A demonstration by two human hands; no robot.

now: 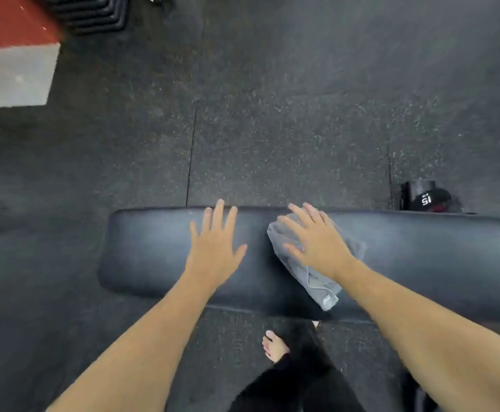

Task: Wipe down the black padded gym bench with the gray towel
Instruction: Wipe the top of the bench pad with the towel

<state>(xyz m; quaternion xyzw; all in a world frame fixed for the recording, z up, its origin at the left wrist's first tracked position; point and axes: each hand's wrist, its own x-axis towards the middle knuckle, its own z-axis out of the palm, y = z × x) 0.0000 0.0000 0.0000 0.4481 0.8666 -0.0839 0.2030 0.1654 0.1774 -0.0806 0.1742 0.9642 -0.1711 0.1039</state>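
The black padded bench [421, 263] runs across the lower middle of the view, from its rounded left end out past the right edge. A folded gray towel [317, 282] lies on the pad near its middle. My right hand [317, 242] presses flat on the towel's upper part with fingers spread. My left hand [214, 248] rests flat on the bare pad just left of the towel, fingers apart and holding nothing.
Speckled rubber floor [272, 129] surrounds the bench. A red-topped box [14, 49] stands at the far left, with stacked black plates [94, 13] behind it. A black dumbbell marked 15 [427, 199] lies beyond the bench at right. My bare foot [275, 346] is below the bench.
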